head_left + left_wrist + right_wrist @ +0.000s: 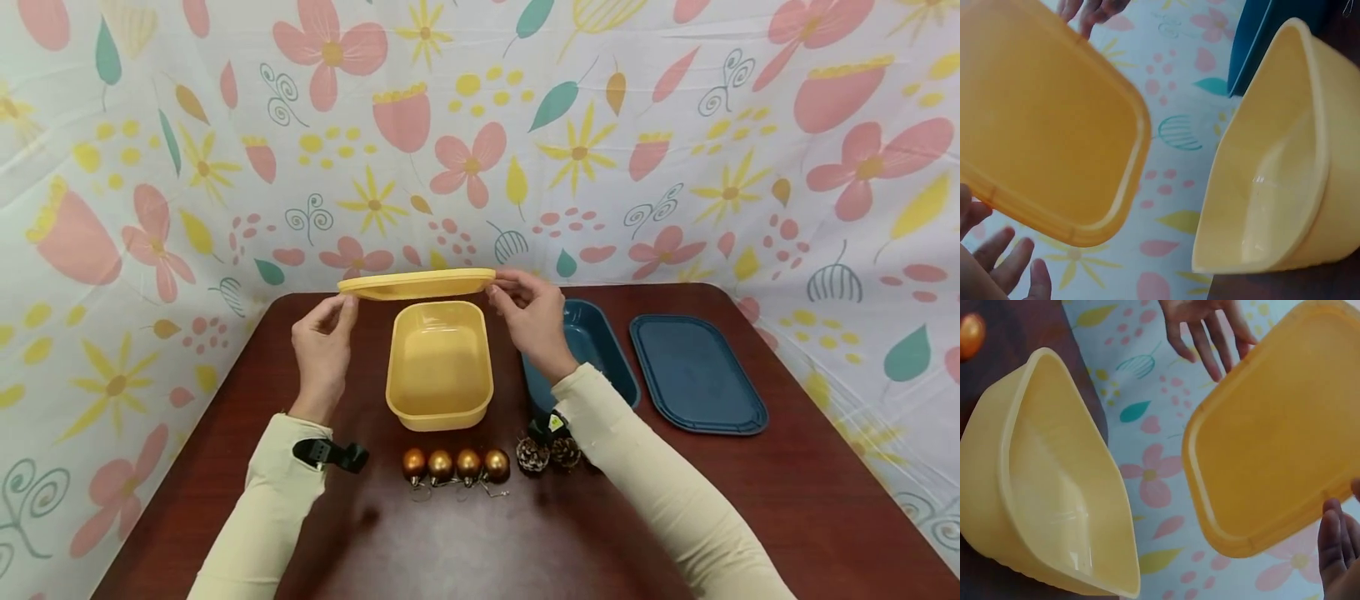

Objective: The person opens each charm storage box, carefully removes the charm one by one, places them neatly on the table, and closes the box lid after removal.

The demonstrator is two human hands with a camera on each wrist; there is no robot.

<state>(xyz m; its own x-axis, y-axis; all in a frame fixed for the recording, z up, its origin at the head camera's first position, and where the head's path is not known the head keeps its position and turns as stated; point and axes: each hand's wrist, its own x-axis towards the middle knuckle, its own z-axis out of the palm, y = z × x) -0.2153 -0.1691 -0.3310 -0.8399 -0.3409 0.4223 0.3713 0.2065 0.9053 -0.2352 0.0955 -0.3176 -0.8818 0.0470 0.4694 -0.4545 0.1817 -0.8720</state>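
A yellow lid (417, 285) is held up over the back of the yellow container (438, 367), clear of its rim. My left hand (324, 346) pinches the lid's left edge, and my right hand (534, 321) pinches its right edge. In the left wrist view the underside of the lid (1047, 119) faces the camera, beside the container (1272, 169). The right wrist view shows the lid (1279, 431) between both hands. The container stands upright on the table with nothing visible inside.
A blue container (600, 350) stands right of the yellow one, partly behind my right arm. Farther right lies a blue lid (697, 373). In front, several bronze and gold ball ornaments (454, 465) form a row, with pine cones (533, 455) beside them on the dark table (795, 492).
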